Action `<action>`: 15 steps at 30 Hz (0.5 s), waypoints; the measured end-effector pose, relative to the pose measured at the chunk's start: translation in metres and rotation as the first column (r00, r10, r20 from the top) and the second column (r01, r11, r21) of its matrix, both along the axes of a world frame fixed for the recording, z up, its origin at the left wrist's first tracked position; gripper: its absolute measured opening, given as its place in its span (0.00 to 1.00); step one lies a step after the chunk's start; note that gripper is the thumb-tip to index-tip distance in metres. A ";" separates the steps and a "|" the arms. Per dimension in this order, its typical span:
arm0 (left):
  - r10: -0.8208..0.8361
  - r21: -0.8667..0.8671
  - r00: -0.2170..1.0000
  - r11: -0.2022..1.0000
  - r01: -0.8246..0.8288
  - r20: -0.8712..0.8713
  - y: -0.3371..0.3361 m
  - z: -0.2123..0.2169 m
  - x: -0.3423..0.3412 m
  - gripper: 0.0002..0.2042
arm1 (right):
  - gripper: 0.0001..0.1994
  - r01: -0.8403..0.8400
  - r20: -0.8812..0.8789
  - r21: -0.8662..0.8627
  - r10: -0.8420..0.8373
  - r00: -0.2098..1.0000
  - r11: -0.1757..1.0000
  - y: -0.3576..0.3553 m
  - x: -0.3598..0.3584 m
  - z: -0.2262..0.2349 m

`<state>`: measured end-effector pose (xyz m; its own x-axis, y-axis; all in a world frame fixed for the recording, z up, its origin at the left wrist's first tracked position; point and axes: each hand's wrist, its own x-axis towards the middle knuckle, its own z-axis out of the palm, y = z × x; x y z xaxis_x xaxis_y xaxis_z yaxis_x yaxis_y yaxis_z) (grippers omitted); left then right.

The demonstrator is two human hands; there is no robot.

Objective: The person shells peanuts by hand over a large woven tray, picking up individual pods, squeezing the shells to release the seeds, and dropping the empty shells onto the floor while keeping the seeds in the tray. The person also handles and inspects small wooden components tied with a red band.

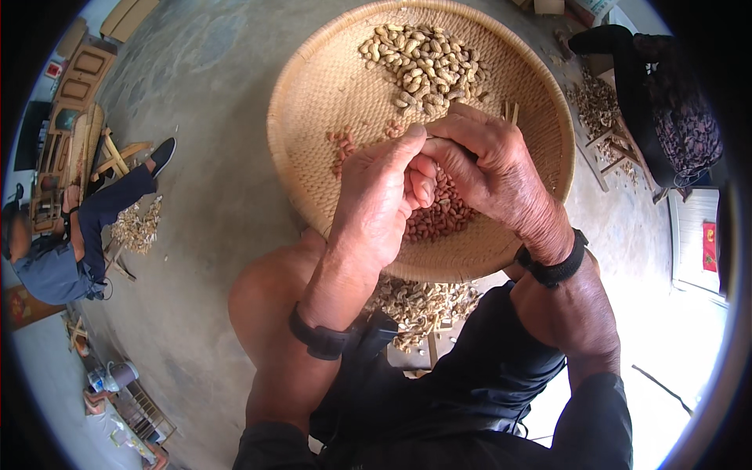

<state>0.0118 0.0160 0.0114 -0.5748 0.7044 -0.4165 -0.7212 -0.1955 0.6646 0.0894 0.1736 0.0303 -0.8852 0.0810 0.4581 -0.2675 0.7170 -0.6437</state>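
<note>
Above a round woven basket (307, 102), my left hand (376, 196) and my right hand (493, 157) meet at the fingertips. Both are closed in a pinch; whatever lies between them is too hidden to make out. Unshelled peanuts (427, 66) form a pile at the basket's far side. Beneath my hands, red shelled peanut kernels (442, 215) gather near the close rim, partly covered by my fingers. A few more loose kernels (342, 145) are scattered left of my hands. Thin light-coloured sticks (511, 112) show just beyond my right hand.
Broken peanut shells (423, 309) are heaped on the floor below the basket, between my legs. Another person (59, 266) sits at the left beside a shell heap (137, 225). At the right, a person in dark clothes (674, 117) sits near more shells (595, 106).
</note>
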 end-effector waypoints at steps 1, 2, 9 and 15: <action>-0.001 0.000 1.000 1.000 0.001 0.001 0.000 -0.001 0.000 0.09 | 0.02 -0.013 0.021 -0.024 0.014 1.000 1.000 0.002 0.001 -0.001; -0.002 0.047 1.000 0.999 0.001 0.028 0.001 -0.002 0.000 0.10 | 0.02 -0.012 0.022 -0.025 0.013 1.000 1.000 0.004 0.002 0.000; -0.060 0.303 0.995 0.952 0.034 0.077 0.000 -0.011 -0.004 0.09 | 0.07 0.050 0.173 -0.390 0.020 0.985 0.919 0.006 0.007 0.011; -0.057 0.174 0.993 0.982 0.075 -0.105 -0.003 0.001 -0.004 0.09 | 0.12 0.122 0.283 -0.502 0.029 0.959 0.856 0.009 0.008 0.008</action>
<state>0.0081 0.0130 0.0126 -0.5567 0.7996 -0.2250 -0.6690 -0.2710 0.6921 0.0970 0.1828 0.0381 -0.9564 0.2800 0.0829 -0.0033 0.2736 -0.9619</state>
